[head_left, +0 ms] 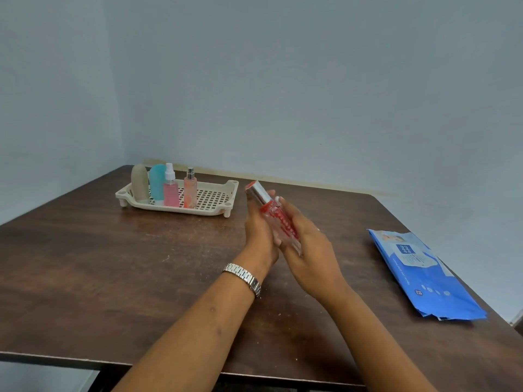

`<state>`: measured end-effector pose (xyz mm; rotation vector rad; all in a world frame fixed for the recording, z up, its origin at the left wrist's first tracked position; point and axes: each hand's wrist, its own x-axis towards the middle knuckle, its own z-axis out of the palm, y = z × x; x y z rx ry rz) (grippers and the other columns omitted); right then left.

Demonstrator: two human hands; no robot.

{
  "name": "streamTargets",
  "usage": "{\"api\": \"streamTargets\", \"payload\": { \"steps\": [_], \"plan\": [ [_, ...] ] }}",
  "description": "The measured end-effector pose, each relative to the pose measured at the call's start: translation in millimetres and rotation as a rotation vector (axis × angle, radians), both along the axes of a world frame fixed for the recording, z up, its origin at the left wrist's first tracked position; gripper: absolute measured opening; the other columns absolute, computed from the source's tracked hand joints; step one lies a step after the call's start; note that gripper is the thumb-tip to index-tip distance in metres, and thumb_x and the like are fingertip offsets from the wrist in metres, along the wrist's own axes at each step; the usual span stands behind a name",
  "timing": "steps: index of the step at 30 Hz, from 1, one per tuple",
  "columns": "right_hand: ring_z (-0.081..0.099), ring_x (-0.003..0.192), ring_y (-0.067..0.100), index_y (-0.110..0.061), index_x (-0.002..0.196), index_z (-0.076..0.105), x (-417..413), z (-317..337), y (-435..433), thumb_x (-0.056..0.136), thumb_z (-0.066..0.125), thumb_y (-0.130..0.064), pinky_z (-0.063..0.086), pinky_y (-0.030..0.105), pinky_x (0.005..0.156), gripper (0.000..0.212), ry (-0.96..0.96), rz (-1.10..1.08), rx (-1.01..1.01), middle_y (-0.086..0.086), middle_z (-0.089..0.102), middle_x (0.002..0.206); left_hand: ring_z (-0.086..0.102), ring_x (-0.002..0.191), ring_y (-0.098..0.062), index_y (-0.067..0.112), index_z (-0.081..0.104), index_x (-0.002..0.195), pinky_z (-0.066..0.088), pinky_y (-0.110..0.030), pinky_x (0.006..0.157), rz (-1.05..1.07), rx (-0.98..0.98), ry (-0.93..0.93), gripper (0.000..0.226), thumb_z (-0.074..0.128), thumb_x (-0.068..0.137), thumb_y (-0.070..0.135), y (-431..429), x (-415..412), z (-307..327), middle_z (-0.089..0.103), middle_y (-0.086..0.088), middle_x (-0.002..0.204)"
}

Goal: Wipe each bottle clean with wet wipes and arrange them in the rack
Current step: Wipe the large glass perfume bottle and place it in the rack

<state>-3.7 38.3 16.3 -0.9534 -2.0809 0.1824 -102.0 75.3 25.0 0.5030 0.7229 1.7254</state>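
Note:
Both my hands hold a clear bottle with red dots and a silver and red cap (pixel 270 210) tilted above the table's middle. My left hand (pixel 259 236), with a metal watch on its wrist, cups the bottle from the left. My right hand (pixel 307 244) grips its lower body from the right. No wipe shows between the hands. A beige perforated rack (pixel 218 203) sits at the back left. In its left half stand a tan bottle (pixel 140 183), a teal bottle (pixel 157 182), a pink spray bottle (pixel 170 190) and a peach spray bottle (pixel 190 189).
A blue pack of wet wipes (pixel 421 273) lies flat near the table's right edge. The dark wooden table (pixel 113 264) stands in a corner, with walls behind and to the left. Its front edge runs along the bottom of the view.

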Motion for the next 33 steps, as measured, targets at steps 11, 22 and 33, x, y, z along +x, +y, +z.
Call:
{"api": "streamTargets", "payload": {
  "steps": [11,22,33],
  "plan": [
    [0.052,0.123,0.024,-0.014,0.13,0.052,-9.1,-8.4,5.4,0.079,0.034,-0.013,0.039,0.04,0.101,0.054,-0.292,-0.201,0.402,0.006,0.056,0.132,0.056,0.118,-0.033,0.02,0.047,0.121,0.05,-0.049,0.088,-0.189,0.154,-0.18,0.055,0.043,0.086,0.062,-4.7,2.6,1.4,0.06,-0.012,0.121],
    [0.005,0.144,0.017,-0.02,0.149,0.006,-3.1,8.9,13.4,0.077,0.06,-0.033,0.011,0.039,0.118,0.091,-0.476,-0.163,0.104,-0.001,0.012,0.157,0.065,0.099,-0.031,0.01,0.062,0.102,0.057,-0.043,0.076,-0.224,0.258,-0.261,0.061,0.043,0.084,0.065,-6.2,-5.0,1.9,0.066,-0.011,0.117],
    [0.038,0.133,0.028,-0.005,0.141,0.036,-23.3,-20.7,-17.1,0.056,0.072,-0.014,0.03,0.048,0.106,0.092,-0.534,-0.246,0.312,0.013,0.041,0.144,0.066,0.077,-0.024,0.012,0.068,0.062,0.051,-0.038,0.075,-0.17,0.222,-0.194,0.065,0.039,0.089,0.064,-5.3,-18.0,3.1,0.072,-0.005,0.077]
  ]
}}
